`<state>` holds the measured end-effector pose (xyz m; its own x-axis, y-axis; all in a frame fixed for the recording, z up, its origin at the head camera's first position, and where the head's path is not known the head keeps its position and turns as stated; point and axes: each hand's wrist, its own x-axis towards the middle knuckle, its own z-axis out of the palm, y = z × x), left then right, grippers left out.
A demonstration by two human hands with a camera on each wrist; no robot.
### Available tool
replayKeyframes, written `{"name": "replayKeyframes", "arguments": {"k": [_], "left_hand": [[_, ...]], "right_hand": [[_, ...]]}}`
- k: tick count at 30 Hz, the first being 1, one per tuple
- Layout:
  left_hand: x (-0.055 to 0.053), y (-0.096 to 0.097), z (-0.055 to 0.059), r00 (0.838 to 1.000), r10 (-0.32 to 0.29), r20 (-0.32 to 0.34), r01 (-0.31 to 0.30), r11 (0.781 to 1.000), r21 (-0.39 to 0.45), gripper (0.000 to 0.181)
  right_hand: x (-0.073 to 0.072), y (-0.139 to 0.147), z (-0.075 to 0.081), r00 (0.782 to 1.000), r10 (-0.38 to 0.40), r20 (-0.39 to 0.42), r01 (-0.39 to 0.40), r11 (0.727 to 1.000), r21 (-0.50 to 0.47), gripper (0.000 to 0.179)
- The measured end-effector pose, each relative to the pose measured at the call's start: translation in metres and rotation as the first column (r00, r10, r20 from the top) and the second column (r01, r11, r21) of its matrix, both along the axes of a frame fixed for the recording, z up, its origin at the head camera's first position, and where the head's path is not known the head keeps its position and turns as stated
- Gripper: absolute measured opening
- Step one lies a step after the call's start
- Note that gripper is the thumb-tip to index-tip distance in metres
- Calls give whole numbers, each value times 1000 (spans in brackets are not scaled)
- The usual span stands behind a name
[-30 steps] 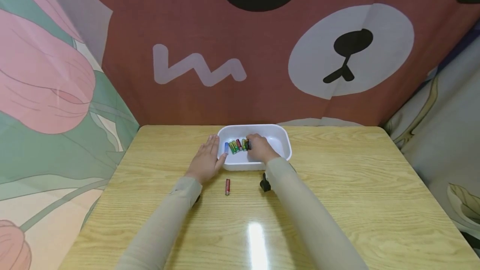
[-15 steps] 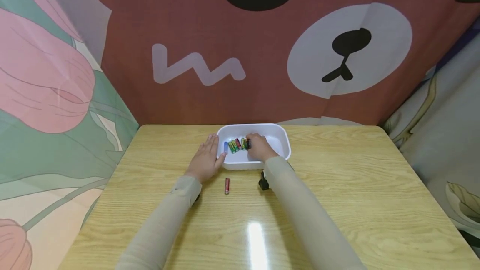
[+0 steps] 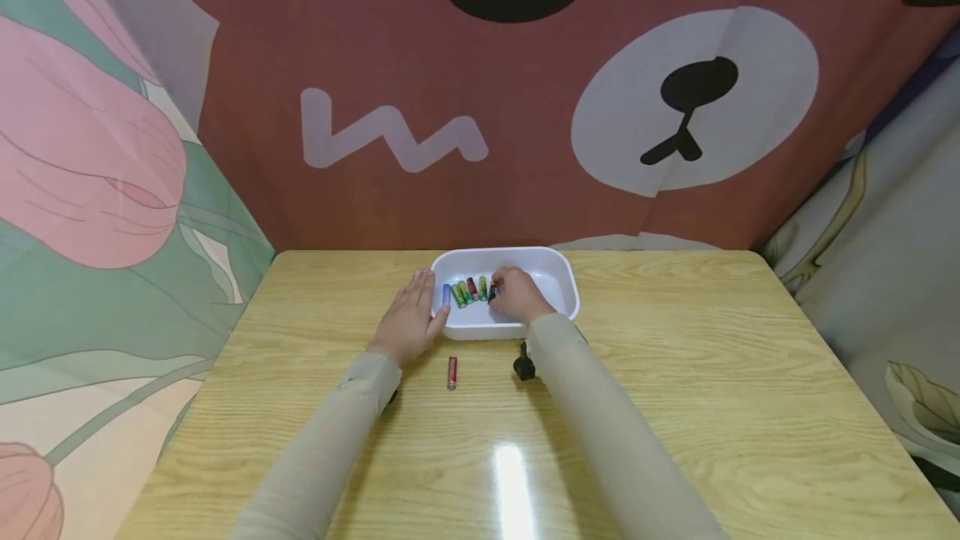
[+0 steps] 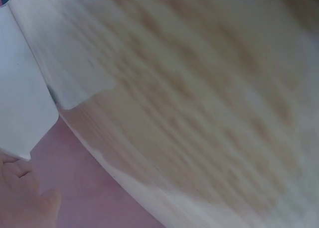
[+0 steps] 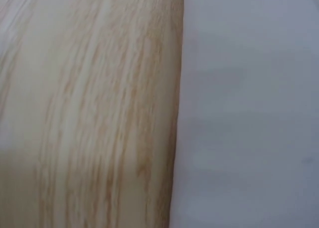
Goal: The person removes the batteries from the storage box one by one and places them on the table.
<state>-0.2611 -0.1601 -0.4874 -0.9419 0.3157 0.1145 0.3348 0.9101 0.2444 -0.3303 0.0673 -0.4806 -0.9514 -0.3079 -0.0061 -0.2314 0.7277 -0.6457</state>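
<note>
the black battery (image 3: 492, 290) is inside the white tray (image 3: 551, 282), at the right end of a loose row, and the right hand (image 3: 519, 296) is at it, far nearer than the left. i read its long axis as running roughly away from the person, slightly tilted, with the fingers meeting it from its right side; they are bent and look clamped on it, though the hand hides part of the hold from me and neither wrist view shows it. just left of it stands a gap, then a green battery (image 3: 482, 288), a dark red battery (image 3: 472, 288), two more green batteries (image 3: 462, 295) side by side, and a blue battery (image 3: 446, 294). beyond that, the left hand (image 3: 405, 315) lies against the tray's left end, fingers straight, gripping nothing. nearer me, a red battery (image 3: 452, 372) lies on the desk (image 3: 675, 373).
</note>
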Motion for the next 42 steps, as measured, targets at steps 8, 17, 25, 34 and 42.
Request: {"name": "replayKeyframes", "arguments": {"k": [8, 17, 25, 34, 42], "left_hand": [[1, -2, -1, 1000, 7, 6, -8, 1000, 4, 73], [1, -3, -1, 1000, 13, 5, -13, 1000, 2, 73], [0, -3, -1, 1000, 6, -8, -6, 1000, 0, 74], [-1, -4, 0, 1000, 11, -11, -11, 1000, -14, 74], [-1, -2, 1, 1000, -1, 1, 1, 1000, -24, 74]], "right_hand": [[2, -3, -1, 999, -31, 17, 32, 999, -43, 51], [3, -4, 1, 999, -41, 3, 41, 996, -75, 47], [1, -3, 0, 999, -49, 9, 49, 993, -109, 49], [4, -4, 2, 1000, -24, -10, 23, 992, -125, 51], [6, -2, 9, 999, 2, -35, -5, 996, -94, 50]]}}
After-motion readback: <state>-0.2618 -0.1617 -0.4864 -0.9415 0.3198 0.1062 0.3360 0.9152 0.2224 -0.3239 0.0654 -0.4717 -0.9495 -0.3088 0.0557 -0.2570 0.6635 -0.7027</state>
